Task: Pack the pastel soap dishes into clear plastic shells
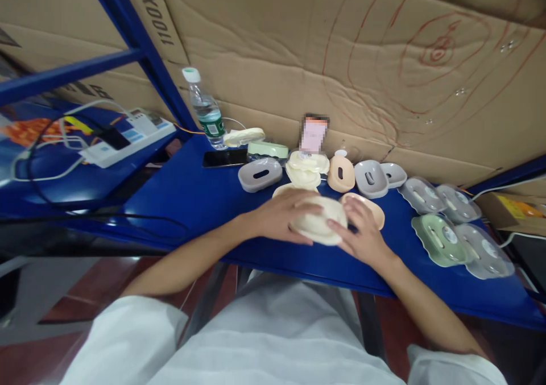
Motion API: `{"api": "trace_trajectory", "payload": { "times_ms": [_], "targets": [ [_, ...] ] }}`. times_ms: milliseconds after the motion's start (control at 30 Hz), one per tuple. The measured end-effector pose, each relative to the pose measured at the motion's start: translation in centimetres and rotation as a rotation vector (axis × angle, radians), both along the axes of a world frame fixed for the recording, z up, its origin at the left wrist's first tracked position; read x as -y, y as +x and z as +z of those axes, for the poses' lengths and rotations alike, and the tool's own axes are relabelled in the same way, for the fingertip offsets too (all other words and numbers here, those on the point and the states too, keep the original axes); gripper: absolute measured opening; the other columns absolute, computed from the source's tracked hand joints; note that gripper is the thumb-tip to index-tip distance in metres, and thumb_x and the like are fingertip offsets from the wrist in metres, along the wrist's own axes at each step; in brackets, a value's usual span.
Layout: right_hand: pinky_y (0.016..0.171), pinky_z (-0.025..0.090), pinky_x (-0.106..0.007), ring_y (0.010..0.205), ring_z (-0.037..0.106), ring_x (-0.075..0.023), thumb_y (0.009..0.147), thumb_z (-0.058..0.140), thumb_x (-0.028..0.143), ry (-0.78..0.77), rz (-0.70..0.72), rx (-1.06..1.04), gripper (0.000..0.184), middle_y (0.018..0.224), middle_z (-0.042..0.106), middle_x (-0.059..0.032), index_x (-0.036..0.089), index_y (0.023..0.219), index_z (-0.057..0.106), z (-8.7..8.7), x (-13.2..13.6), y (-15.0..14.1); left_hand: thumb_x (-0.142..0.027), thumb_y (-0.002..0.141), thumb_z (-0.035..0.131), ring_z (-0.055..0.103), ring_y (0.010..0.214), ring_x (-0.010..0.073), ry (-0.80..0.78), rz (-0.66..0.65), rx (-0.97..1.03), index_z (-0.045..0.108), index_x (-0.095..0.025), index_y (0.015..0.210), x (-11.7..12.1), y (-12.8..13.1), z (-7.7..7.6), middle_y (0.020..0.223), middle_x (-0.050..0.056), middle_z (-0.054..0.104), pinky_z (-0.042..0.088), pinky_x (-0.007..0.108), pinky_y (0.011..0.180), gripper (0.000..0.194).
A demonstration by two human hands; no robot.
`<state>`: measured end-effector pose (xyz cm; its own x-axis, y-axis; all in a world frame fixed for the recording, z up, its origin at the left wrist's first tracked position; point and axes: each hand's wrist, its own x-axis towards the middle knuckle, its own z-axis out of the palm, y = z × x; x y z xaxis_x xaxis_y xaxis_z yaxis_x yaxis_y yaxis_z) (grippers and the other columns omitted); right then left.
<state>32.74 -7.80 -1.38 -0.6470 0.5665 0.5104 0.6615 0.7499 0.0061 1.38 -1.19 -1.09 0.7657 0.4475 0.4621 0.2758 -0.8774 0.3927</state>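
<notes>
Between my two hands is a cream oval soap dish [322, 221], blurred a little by motion and held above the front of the blue table. My left hand [284, 217] grips its left side, and my right hand [362, 228] has the fingers on its right side. Just behind lie cream pieces [305, 169] and a peach dish [341, 172]. Another peach dish [371, 207] sits partly behind my right hand. A grey dish [260, 174] with an oval slot rests to the left, and a larger grey dish [371, 178] stands to the right.
Several clear-covered dishes [443, 240] line the right of the blue table [179, 191]. A water bottle [208, 115], a dark phone [224, 158] and a propped phone [314, 135] are at the back by the cardboard wall [264, 49]. A power strip [130, 137] with cables lies left.
</notes>
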Motion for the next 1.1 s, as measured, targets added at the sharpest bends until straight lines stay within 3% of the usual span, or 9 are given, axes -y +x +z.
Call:
{"api": "trace_trajectory", "payload": {
  "times_ms": [167,300,433,567,700,800,867,967,1100],
  "targets": [
    [0.110,0.058,-0.049,0.133,0.068,-0.0291,0.106,0.050,0.014,-0.054,0.225,0.045,0.052,0.140,0.074,-0.0136,0.025,0.156,0.059,-0.2,0.4,-0.8,-0.071,0.092,0.074,0.058,0.146,0.0340,-0.080,-0.126,-0.069,0.062,-0.024,0.151,0.6,0.6,0.0,0.157,0.017,0.061,0.046,0.050,0.124,0.077],
    [0.109,0.058,-0.049,0.130,0.070,-0.0286,0.103,0.049,0.012,-0.176,0.211,0.050,0.049,0.141,0.074,-0.0132,0.022,0.148,0.065,-0.2,-0.5,-0.4,-0.058,0.112,0.043,0.071,0.121,0.0273,-0.085,0.214,-0.016,0.073,-0.021,0.128,-3.6,-4.3,2.0,0.126,0.013,0.077,0.053,0.044,0.111,0.050],
    [0.114,0.055,-0.051,0.136,0.066,-0.0301,0.106,0.062,0.029,-0.292,0.173,0.074,0.043,0.148,0.070,-0.0138,0.025,0.149,0.065,-0.4,-0.7,-0.6,-0.069,0.097,0.061,0.072,0.117,0.0349,-0.013,0.527,-0.303,0.076,-0.023,0.115,-6.9,-8.5,1.9,0.117,0.013,0.078,0.053,0.049,0.107,0.052],
    [0.117,0.052,-0.057,0.141,0.063,-0.0358,0.100,0.073,0.058,-0.312,0.171,0.118,0.063,0.153,0.066,-0.0174,0.023,0.152,0.063,-0.7,-0.3,-1.3,-0.068,0.090,0.067,0.068,0.126,0.0406,-0.104,0.543,-0.475,0.075,-0.023,0.121,-7.7,-9.8,0.7,0.130,0.015,0.076,0.053,0.054,0.108,0.055],
    [0.117,0.051,-0.057,0.143,0.060,-0.0363,0.104,0.068,0.053,-0.296,0.170,0.129,0.059,0.154,0.065,-0.0184,0.022,0.154,0.061,-1.3,0.0,-2.0,-0.065,0.100,0.054,0.072,0.122,0.0361,-0.134,0.509,-0.323,0.074,-0.024,0.119,-5.2,-10.4,2.1,0.129,0.013,0.077,0.055,0.049,0.109,0.049],
    [0.116,0.051,-0.056,0.141,0.061,-0.0352,0.106,0.066,0.053,-0.290,0.174,0.088,0.065,0.157,0.062,-0.0191,0.023,0.162,0.052,-1.4,-0.1,-2.3,-0.059,0.106,0.053,0.074,0.113,0.0322,-0.103,0.539,-0.150,0.071,-0.025,0.122,-0.6,-9.3,3.8,0.122,0.010,0.078,0.058,0.047,0.104,0.042],
    [0.115,0.051,-0.055,0.143,0.059,-0.0357,0.106,0.063,0.056,-0.244,0.150,0.001,0.072,0.162,0.056,-0.0219,0.022,0.167,0.044,-1.1,0.0,-2.1,-0.047,0.109,0.057,0.072,0.120,0.0292,-0.041,0.443,-0.068,0.069,-0.027,0.127,2.9,-7.4,4.0,0.126,0.009,0.076,0.054,0.049,0.115,0.030],
    [0.118,0.047,-0.056,0.149,0.054,-0.0375,0.107,0.060,0.059,-0.130,0.116,-0.118,0.071,0.163,0.054,-0.0224,0.022,0.166,0.046,-0.4,0.2,-1.5,-0.029,0.111,0.054,0.069,0.130,0.0228,-0.037,0.157,-0.096,0.067,-0.030,0.133,6.5,-3.8,2.8,0.133,0.006,0.075,0.038,0.051,0.132,0.026],
    [0.121,0.043,-0.056,0.143,0.057,-0.0355,0.103,0.066,0.060,-0.159,0.219,0.026,0.065,0.149,0.068,-0.0156,0.025,0.158,0.059,0.2,0.4,-1.4,-0.022,0.109,0.056,0.068,0.132,0.0220,-0.087,0.105,-0.098,0.070,-0.030,0.134,7.0,-1.1,0.1,0.134,0.007,0.075,0.041,0.052,0.131,0.029]
  ]
}}
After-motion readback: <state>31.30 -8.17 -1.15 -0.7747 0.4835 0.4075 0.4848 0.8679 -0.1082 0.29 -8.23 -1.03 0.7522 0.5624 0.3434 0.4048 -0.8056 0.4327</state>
